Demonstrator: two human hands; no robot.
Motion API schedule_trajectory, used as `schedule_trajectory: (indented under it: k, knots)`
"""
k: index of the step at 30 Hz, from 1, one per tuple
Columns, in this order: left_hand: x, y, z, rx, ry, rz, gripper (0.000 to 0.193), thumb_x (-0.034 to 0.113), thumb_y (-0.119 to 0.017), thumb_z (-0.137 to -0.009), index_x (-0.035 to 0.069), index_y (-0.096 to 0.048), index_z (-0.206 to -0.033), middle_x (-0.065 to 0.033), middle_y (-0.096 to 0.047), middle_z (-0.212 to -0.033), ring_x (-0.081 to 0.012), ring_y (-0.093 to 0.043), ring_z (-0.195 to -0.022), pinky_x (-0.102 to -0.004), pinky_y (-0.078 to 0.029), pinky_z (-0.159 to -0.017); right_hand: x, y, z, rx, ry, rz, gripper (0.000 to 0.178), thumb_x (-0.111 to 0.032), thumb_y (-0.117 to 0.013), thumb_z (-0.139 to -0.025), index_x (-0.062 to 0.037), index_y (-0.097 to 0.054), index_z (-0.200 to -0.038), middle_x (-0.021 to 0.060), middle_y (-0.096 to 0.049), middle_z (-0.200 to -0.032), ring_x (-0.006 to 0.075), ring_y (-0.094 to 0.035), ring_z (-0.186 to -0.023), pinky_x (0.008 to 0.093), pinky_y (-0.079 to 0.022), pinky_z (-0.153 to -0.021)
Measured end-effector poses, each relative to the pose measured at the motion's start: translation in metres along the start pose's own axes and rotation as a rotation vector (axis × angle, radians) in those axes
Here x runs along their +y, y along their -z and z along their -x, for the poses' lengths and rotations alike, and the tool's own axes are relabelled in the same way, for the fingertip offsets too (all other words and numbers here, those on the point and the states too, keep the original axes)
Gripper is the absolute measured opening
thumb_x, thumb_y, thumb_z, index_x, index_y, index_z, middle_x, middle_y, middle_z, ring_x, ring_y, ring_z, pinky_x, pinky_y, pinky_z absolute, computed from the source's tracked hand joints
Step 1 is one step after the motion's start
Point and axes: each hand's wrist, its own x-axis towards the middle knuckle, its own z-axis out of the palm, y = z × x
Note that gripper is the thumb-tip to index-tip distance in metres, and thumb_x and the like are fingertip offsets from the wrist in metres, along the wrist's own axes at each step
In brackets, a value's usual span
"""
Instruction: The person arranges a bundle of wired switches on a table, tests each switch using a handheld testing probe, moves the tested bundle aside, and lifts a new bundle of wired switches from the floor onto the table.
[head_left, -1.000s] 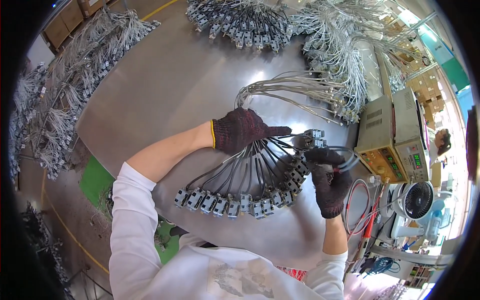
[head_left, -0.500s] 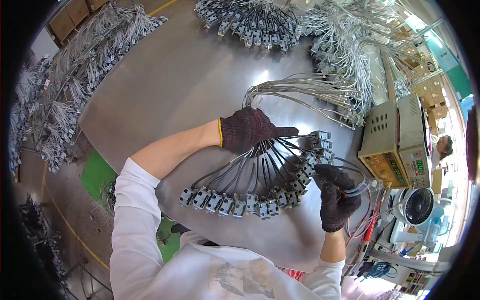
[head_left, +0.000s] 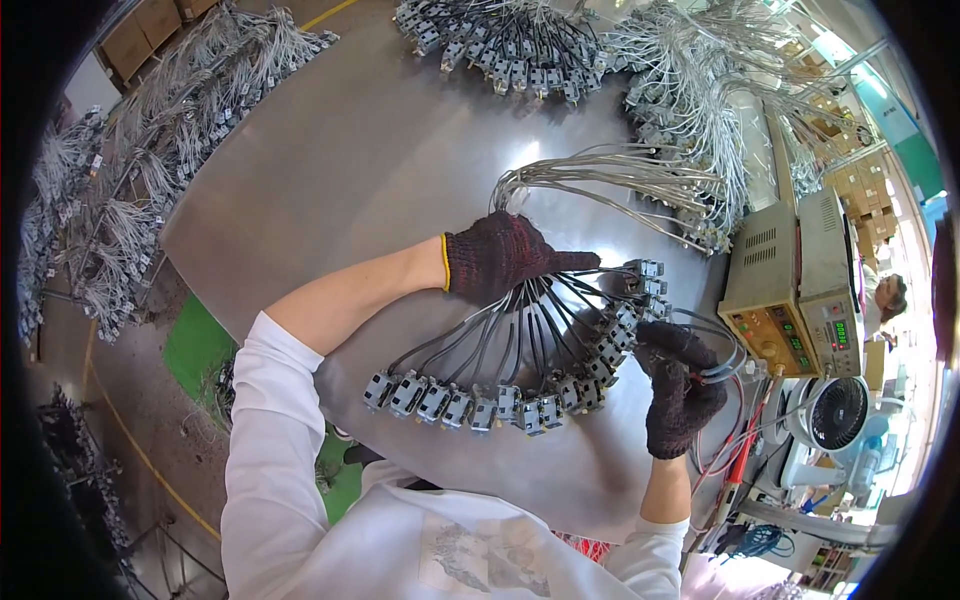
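Observation:
In a dark knitted glove, my left hand [head_left: 500,258] is closed round a bundle of cables [head_left: 620,175], its index finger stretched to the right. Below it, black leads fan out to an arc of small grey metal-shelled connectors [head_left: 455,409] on the metal table. At the right end of that arc, my gloved right hand [head_left: 680,390] is closed on grey wires [head_left: 722,372] running to the test instruments. Its fingers touch or nearly touch a connector. Whatever sits at the tip of those wires is hidden by the glove.
Two bench instruments [head_left: 766,290] with green displays stand at the right, above a small black fan [head_left: 836,413]. Similar cable bundles [head_left: 500,50] lie at the table's far edge. More hang on racks [head_left: 200,120] at the left. Another person [head_left: 888,295] is far right.
My right hand has shifted slightly along the connectors, its fingers now a little higher and further right. The left hand keeps its hold on the cables. The instrument's display reading has changed.

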Motion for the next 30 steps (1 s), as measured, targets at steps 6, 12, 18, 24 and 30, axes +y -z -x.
schedule_trajectory:
  k: [6, 12, 18, 24, 30]
  knots:
    - [0.003, -0.001, 0.002, 0.049, -0.018, -0.02, 0.095, 0.011, -0.063, -0.081, 0.019, -0.024, -0.167, -0.0128, -0.064, -0.078, -0.0346, -0.064, -0.072, -0.047, -0.052, -0.06, 0.015, -0.006, -0.009, -0.113, -0.013, 0.136, 0.04, -0.03, -0.069, -0.098, 0.0041, -0.069, -0.119, 0.0135, -0.075, -0.111, 0.0207, -0.068, -0.104, 0.0359, -0.052, -0.096]
    - [-0.004, -0.016, -0.003, 0.143, -0.074, 0.068, 0.092, 0.01, -0.062, -0.082, 0.017, -0.025, -0.166, -0.0143, -0.064, -0.079, -0.0354, -0.063, -0.071, -0.0471, -0.052, -0.061, 0.014, -0.004, -0.006, -0.105, 0.015, 0.142, 0.036, -0.026, -0.068, -0.097, 0.0042, -0.07, -0.117, 0.0137, -0.075, -0.109, 0.0214, -0.069, -0.103, 0.0369, -0.052, -0.095]
    - [-0.003, -0.012, -0.002, 0.056, -0.039, -0.083, 0.093, 0.01, -0.061, -0.08, 0.015, -0.025, -0.166, -0.013, -0.063, -0.079, -0.0351, -0.063, -0.07, -0.0473, -0.051, -0.059, 0.009, -0.003, -0.009, -0.064, -0.01, 0.044, 0.024, -0.009, -0.073, -0.092, 0.003, -0.074, -0.113, 0.0125, -0.076, -0.109, 0.0201, -0.07, -0.098, 0.0337, -0.054, -0.09]
    - [-0.012, -0.022, 0.001, 0.125, -0.074, -0.009, 0.095, 0.01, -0.058, -0.08, 0.015, -0.021, -0.167, -0.0106, -0.063, -0.082, -0.0321, -0.063, -0.068, -0.0461, -0.051, -0.057, 0.02, -0.009, -0.015, -0.173, -0.028, 0.087, 0.037, -0.022, -0.068, -0.098, 0.0014, -0.064, -0.126, 0.0104, -0.073, -0.114, 0.0194, -0.067, -0.105, 0.036, -0.052, -0.097]
    - [-0.008, -0.017, 0.0, 0.089, -0.006, 0.025, 0.093, 0.015, -0.065, -0.081, 0.013, -0.025, -0.165, -0.0111, -0.068, -0.09, -0.0355, -0.067, -0.078, -0.0486, -0.054, -0.065, 0.029, -0.003, -0.016, -0.153, -0.027, 0.107, 0.042, -0.029, -0.067, -0.1, 0.0029, -0.065, -0.127, 0.0111, -0.073, -0.114, 0.0192, -0.068, -0.104, 0.0338, -0.054, -0.092]
